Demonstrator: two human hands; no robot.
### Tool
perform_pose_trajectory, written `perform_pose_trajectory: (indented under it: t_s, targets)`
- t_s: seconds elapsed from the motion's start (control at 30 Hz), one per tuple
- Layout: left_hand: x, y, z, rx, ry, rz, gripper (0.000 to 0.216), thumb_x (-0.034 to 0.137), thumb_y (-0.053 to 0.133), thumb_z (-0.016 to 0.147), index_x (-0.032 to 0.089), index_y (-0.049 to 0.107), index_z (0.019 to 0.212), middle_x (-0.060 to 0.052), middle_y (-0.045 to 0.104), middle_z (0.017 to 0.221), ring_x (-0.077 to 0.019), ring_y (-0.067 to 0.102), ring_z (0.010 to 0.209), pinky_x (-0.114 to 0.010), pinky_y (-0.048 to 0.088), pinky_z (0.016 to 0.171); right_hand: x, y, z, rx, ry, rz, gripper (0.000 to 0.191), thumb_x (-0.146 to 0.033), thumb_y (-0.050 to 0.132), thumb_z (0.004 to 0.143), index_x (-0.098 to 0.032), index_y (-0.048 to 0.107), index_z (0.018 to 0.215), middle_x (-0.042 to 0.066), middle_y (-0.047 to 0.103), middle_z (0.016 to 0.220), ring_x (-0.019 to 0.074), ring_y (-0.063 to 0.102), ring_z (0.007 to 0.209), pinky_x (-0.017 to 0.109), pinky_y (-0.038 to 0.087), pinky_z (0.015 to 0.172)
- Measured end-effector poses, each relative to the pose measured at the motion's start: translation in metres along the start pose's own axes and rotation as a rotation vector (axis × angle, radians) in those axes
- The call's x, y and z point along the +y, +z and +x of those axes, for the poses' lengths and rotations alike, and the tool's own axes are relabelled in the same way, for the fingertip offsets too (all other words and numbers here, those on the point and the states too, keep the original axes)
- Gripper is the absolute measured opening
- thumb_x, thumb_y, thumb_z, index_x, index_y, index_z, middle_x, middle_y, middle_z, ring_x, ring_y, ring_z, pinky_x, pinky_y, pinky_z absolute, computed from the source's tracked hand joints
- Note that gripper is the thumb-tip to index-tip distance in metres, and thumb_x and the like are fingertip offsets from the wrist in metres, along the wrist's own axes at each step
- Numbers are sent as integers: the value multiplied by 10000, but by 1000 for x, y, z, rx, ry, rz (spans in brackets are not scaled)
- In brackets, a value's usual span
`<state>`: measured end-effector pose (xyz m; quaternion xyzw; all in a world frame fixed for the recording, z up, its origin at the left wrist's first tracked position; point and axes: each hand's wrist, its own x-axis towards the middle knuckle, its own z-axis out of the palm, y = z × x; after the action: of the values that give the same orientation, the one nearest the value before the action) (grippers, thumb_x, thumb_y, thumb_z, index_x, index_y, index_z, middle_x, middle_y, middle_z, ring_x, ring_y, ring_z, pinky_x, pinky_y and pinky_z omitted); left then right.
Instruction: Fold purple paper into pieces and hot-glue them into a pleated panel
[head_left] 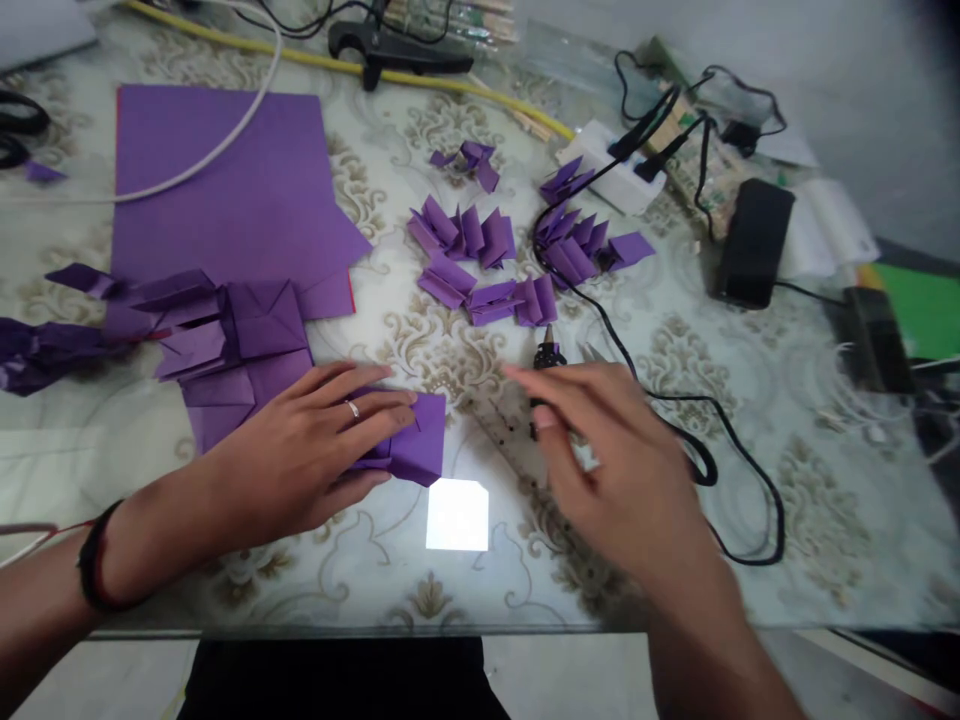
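Note:
My left hand (315, 450) lies flat with its fingers stretched over a small folded purple paper (416, 445) on the glass table (825, 520), pressing it down. My right hand (607, 450) hovers blurred over a clear ruler (506, 435) and a black glue gun tip (549, 355), its fingers loosely spread and holding nothing I can see. Several folded purple paper pieces (487, 270) lie in a cluster beyond both hands. More folded purple sheets (225, 340) sit left of my left hand.
A large purple sheet (225, 190) lies at the back left under a white cable (225, 140). A black cord (720, 440) loops right of my right hand. A white power strip (611, 165), a black adapter (754, 240) and a yellow cable (420, 75) are at the back.

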<state>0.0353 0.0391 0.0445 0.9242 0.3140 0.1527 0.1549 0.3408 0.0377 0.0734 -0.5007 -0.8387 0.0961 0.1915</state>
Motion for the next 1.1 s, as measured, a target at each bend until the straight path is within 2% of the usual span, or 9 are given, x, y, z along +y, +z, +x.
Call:
perform_pose_trajectory:
  t_s: [0.07,0.17,0.33,0.47,0.6,0.73,0.83,0.93,1.1]
  targets:
    - [0,2,0,4,-25,-38,391,264,632,1072,116,576,1430,-148,703,1500,-344,543,1512,-574,403,1308,16,-8,-9,78,133,-63,327,-211,535,1071,-195,717,1343,147,701,1210,316,690,1147,483,547,1005]
    - [-1,3,0,0,-31,-67,288,206,619,1054,140,602,1334,-138,689,1520,-333,496,1547,-585,321,1352,38,-11,-23,18,235,-93,335,-344,571,1068,-185,705,1330,159,700,1238,344,711,1161,509,564,1033]
    - [-2,1,1,6,-18,-57,206,53,564,1012,177,687,1121,-125,627,1589,-342,464,1571,-610,297,1345,51,-13,-35,-53,256,-66,372,-490,644,1035,-214,714,1275,137,721,1270,348,741,1144,510,601,1020]
    - [-6,2,2,13,-6,-104,200,67,557,1036,186,698,1113,-126,659,1534,-318,519,1527,-582,357,1312,58,-18,-35,-117,195,-43,412,-555,670,1010,-240,716,1272,131,731,1321,382,740,1187,564,600,1051]
    - [-10,4,1,46,20,-104,193,151,561,1090,175,688,1234,-111,704,1490,-305,566,1482,-561,378,1298,62,-15,-32,-107,153,-40,307,-429,636,1009,-238,714,1236,138,744,1259,379,754,1149,570,620,1028]
    - [-9,3,0,63,38,-82,163,159,583,1086,184,723,1166,-92,709,1489,-301,561,1484,-549,358,1311,59,-16,-32,-56,199,-65,293,-306,622,909,-250,696,1188,128,733,1229,356,769,1042,556,639,955]
    - [-6,-1,0,72,22,-71,184,139,595,1068,202,757,1128,-83,711,1474,-294,541,1503,-541,328,1334,56,-25,-38,-8,292,-90,381,-330,683,813,-267,669,1189,117,743,1177,342,761,901,512,640,801]
    - [-3,-5,1,50,11,-73,238,114,558,1066,203,775,1108,-82,723,1449,-287,561,1483,-511,367,1320,45,-33,-39,-10,371,14,266,-279,696,842,-308,665,1104,37,741,895,280,719,698,393,561,594]
    - [-6,-6,1,27,31,-88,273,121,555,1059,212,769,1202,-74,715,1478,-291,569,1474,-497,417,1289,12,-24,-12,-225,117,394,110,-200,717,938,-291,656,943,0,720,912,187,707,734,297,555,627]
